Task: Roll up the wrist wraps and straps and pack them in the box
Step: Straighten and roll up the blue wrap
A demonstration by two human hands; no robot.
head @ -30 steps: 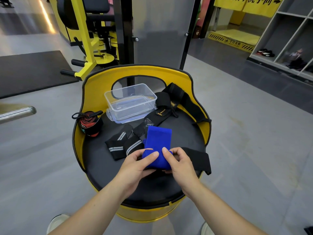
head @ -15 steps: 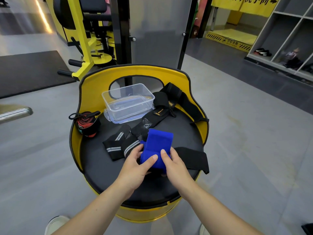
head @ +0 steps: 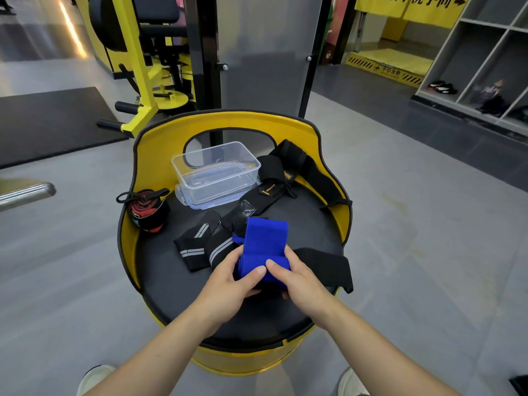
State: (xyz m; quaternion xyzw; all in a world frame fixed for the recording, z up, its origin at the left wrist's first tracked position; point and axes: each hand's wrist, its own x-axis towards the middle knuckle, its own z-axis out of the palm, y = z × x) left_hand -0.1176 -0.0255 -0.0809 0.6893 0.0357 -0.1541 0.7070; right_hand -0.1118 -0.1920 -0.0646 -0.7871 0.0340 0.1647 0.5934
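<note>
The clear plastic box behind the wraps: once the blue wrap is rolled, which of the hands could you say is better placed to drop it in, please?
Probably left: the clear plastic box sits far-left of the blue fabric wrap, on the left hand side; the right hand would cross over.

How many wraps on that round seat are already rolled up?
1 finished: the red-and-black rolled wrap at the seat's left edge. Both hands are mid-roll on the blue fabric wrap. None in the clear plastic box.

This place is a gym: a yellow weight machine (head: 137, 81) with a black padded seat stands behind, a black rubber mat (head: 51, 121) lies on the grey floor, open cubby shelves (head: 485, 67) hold shoes (head: 441, 87), and a yellow hanging sign (head: 408, 7) shows an arrow
</note>
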